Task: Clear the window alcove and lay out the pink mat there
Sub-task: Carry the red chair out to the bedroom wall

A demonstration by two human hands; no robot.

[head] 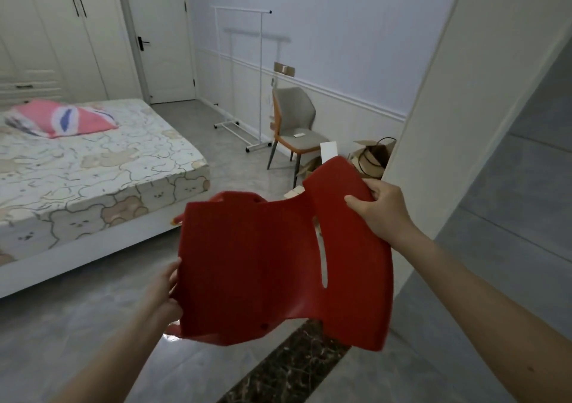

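Carrying a red plastic chair (278,266) in both hands, clear of the floor, seat and backrest turned up toward the camera. Gripping the near left edge of the seat with the left hand (165,294), fingers (173,274) curled round the rim and mostly hidden behind it. Gripping the top edge of the backrest with the right hand (382,209), thumb lying over the front face and the other fingers wrapped behind. Running the chair's long axis from lower left to upper right, seat low and near, backrest high and far, slotted opening facing up. Hanging the legs underneath, only red tips peeking out at the left edge and bottom.

Judging this as the clearing step: chair apparently being taken out of the alcove, pink mat not yet laid. Needing next a free patch of grey tiled floor (93,325) to set it down, most likely ahead or to the left, with the left hand nearer that ground and the right hand steering the backrest.

Lying further off to the left, a bed (102,167) with a bear-print sheet and a pink folded cloth (66,118) on it, possibly the mat, though not certain. Standing beyond, a grey chair (295,124), a white clothes rail (247,74) and cardboard boxes (371,155) against the wall.
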